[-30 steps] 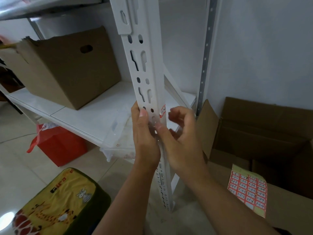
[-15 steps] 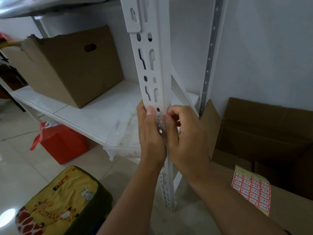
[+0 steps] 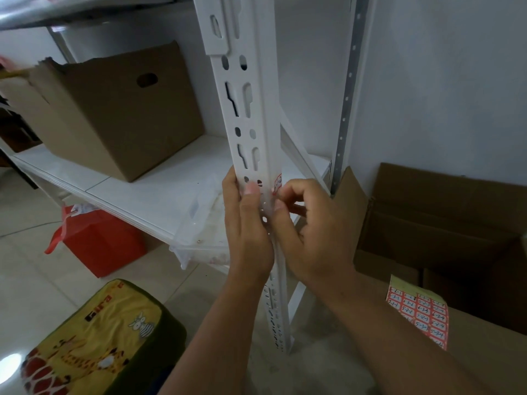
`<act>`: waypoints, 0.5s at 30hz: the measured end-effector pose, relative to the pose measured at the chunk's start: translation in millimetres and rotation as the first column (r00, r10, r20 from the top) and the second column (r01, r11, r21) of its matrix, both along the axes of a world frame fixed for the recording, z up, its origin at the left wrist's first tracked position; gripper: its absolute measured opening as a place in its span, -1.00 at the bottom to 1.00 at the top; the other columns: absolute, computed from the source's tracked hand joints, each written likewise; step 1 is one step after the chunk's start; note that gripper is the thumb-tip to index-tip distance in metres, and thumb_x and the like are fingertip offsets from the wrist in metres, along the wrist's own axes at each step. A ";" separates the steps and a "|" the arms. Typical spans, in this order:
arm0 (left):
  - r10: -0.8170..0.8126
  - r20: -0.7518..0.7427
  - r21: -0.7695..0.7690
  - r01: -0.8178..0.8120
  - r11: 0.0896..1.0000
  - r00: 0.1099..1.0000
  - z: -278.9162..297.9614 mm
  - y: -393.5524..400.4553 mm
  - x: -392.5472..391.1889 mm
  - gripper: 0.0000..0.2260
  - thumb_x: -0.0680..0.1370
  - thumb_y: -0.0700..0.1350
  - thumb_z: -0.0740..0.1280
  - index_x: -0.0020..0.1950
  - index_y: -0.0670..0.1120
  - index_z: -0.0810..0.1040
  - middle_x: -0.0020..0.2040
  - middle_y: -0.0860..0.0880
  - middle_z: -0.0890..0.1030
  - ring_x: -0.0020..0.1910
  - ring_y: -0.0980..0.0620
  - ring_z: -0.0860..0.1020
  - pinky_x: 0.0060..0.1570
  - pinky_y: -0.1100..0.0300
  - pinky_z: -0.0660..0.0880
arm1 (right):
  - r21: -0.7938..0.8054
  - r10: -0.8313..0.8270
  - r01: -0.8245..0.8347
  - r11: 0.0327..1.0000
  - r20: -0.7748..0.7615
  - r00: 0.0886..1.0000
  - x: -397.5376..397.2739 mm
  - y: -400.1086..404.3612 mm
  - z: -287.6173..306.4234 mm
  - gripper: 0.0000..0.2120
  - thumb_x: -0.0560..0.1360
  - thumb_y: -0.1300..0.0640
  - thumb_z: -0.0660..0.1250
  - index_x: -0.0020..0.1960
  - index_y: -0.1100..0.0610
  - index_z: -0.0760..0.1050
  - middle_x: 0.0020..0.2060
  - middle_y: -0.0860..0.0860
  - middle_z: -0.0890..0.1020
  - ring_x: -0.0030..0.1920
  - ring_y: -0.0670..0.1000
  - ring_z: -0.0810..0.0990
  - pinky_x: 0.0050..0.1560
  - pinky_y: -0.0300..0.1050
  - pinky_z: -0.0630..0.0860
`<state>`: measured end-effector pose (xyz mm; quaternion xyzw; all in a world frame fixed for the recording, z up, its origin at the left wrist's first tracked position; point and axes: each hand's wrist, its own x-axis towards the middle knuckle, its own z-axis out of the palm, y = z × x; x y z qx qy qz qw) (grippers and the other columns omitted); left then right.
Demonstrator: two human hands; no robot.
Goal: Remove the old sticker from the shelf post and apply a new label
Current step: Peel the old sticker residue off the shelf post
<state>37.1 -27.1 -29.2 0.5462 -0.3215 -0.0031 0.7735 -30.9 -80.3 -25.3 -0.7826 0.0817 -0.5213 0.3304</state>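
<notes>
At the front of a white metal shelving unit, a white slotted steel shelf post runs from the top of the view down to the pale tiled floor. The left hand wraps round the post from the left, its fingers hidden behind the metal and its thumb lying flat on the perforated front face. The right hand sits against the post's right edge, fingers curled, with thumb and forefinger brought together at the corner of the post. Just above those fingertips, a small red-and-white paper sticker clings to the right side face of the post; whether the fingertips actually pinch its lower edge cannot be told.

On the white shelf board behind the post stands a large brown cardboard box with an oval handle hole. A clear plastic container juts out under the shelf edge, just left of the left hand. On the floor beneath lie a red bag and a yellow cushion with a giraffe print. To the right, an open brown cardboard carton stands against the wall, and a sheet of red-bordered handwritten labels rests on a cardboard flap near the right forearm.
</notes>
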 end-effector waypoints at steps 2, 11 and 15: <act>0.070 0.072 0.019 -0.072 0.997 0.995 0.0 0.3 -5.0 -0.61 0.59 -0.07 0.15 0.38 -0.17 0.26 0.00 -0.04 0.50 -0.11 0.14 0.54 -0.17 0.31 0.49 | 0.102 0.045 -0.046 0.994 0.014 0.999 -1.8 0.7 1.5 -0.97 0.55 0.18 0.30 -0.03 0.10 0.45 -0.19 -0.14 0.53 -0.11 -0.12 0.57 -0.07 -0.37 0.53; 0.524 0.414 0.063 -0.598 0.799 0.744 -3.7 -4.6 -12.8 -0.79 0.53 -0.01 0.33 -0.16 -0.13 0.43 -0.18 -0.06 0.45 -0.18 0.01 0.42 -0.16 0.31 0.37 | 0.316 0.058 -0.063 0.947 0.026 0.998 -6.6 -4.5 0.7 -0.88 0.55 0.23 0.25 -0.03 0.02 0.47 -0.17 -0.17 0.57 -0.08 -0.15 0.59 -0.13 -0.39 0.51; 0.490 0.464 0.074 -0.584 0.808 0.738 -4.2 -2.5 -14.3 -0.80 0.58 -0.08 0.29 -0.20 -0.15 0.47 -0.28 -0.05 0.49 -0.29 0.02 0.45 -0.27 0.30 0.39 | 0.335 0.037 -0.041 0.941 0.020 0.999 -7.1 -5.3 -0.3 -0.82 0.50 0.15 0.21 -0.05 -0.13 0.43 -0.16 -0.19 0.58 -0.07 -0.12 0.60 -0.11 -0.30 0.57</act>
